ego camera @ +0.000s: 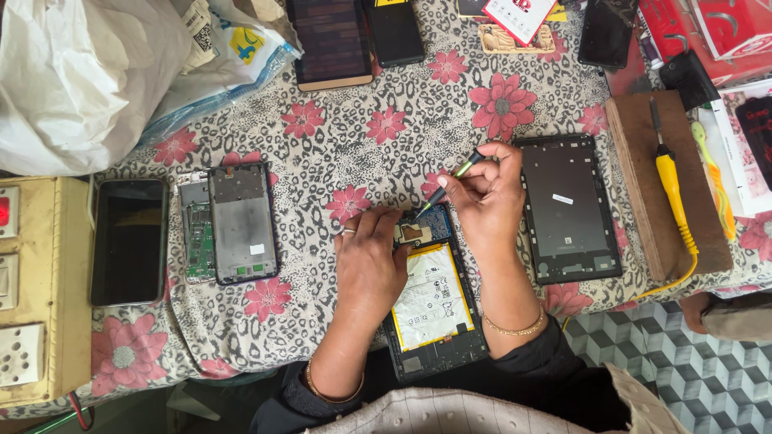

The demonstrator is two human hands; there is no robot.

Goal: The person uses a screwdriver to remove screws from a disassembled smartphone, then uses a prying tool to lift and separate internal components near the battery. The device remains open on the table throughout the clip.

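Left hand (368, 261): lies flat, fingers together, pressing on the upper left of the open tablet (434, 309), gripping nothing.
Right hand (485, 197): fingers pinched tight on a slim green-tipped screwdriver (449, 182), its tip slanting down onto the tablet's top edge.
Tablet: back cover off, lying at the near edge of the tabletop (362, 137) between both forearms; a pale battery (428, 296) fills its middle, a blue board shows at the top.
Back cover (569, 207): dark, just right of the right hand.
Wooden block (643, 201): further right, with a yellow-handled tool (672, 191) lying on it.
Opened phone (229, 223): well to the left, frame and green circuit board side by side.
Black phone (129, 241): beside them, screen up.
White bag (80, 72): bunched at the far left corner.
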